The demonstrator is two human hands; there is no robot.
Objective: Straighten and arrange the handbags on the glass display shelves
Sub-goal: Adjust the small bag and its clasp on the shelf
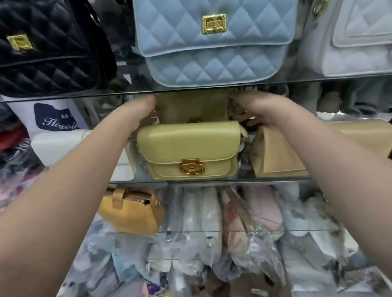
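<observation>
Here our left hand (142,114) and right hand (254,108) flank the olive handbag (193,106). Gripping or not, we cannot tell.

a dull green bag (192,106) stands between the left hand (142,112) and the right hand (253,108), mostly hidden. just below the hands, a yellow-green flap bag (188,146) with a gold clasp stands upright, facing out. under the right hand a beige bag (279,154) sits askew. above both hands, a quilted blue bag (213,41) stands upright.
</observation>
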